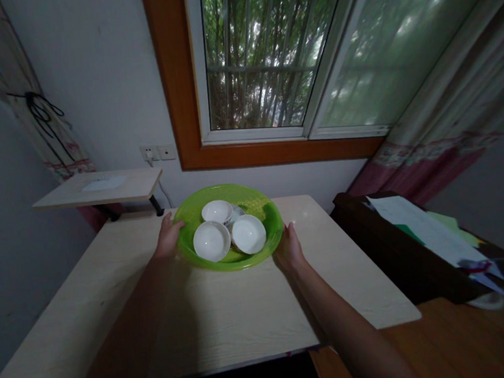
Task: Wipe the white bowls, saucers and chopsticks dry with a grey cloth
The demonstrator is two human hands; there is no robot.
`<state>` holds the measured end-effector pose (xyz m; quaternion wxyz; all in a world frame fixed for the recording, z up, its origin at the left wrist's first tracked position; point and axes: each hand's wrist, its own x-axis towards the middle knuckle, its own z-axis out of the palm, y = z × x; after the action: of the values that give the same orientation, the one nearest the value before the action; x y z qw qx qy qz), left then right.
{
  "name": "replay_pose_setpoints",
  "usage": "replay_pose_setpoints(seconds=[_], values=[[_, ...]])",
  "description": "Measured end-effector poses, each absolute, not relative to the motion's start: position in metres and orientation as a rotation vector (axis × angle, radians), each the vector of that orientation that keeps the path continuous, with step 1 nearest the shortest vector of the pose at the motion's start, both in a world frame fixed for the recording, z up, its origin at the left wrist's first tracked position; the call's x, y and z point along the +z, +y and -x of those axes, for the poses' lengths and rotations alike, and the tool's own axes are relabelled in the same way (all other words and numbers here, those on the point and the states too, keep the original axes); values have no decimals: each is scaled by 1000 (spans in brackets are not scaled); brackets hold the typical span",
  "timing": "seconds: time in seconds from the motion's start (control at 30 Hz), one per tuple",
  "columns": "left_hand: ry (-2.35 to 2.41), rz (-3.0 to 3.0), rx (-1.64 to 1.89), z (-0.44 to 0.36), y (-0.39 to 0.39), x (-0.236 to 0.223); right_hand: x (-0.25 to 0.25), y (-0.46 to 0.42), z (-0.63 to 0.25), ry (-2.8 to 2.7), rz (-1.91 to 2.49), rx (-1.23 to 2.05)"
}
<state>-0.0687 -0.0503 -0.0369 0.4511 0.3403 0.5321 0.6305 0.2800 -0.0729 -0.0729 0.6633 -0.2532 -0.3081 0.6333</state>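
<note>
Both my hands hold a large green plastic basin by its opposite sides, over the far part of the desk. My left hand grips its left rim, with the thumb on top. On the right side my right hand clasps the rim, its fingers partly hidden beneath. Inside lie several small white bowls: a left front bowl, a right front bowl and a back bowl. Another whitish piece shows partly behind them. Whether the basin touches the desk, I cannot tell.
The pale wooden desk spreads below the basin. A raised shelf with a paper stands at its back left. Behind are wall sockets and a window. Right of the desk, a dark cabinet carries papers.
</note>
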Motion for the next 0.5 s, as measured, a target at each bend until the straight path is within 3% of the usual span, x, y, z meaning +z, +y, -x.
replay_pose_setpoints(seconds=[0.27,0.5], values=[[1330,-888,1794,39,-106,-56,-70,-80,-278,-688,574,1436],[1216,-899,1689,49,-101,-39,-72,-81,-279,-649,598,1447]])
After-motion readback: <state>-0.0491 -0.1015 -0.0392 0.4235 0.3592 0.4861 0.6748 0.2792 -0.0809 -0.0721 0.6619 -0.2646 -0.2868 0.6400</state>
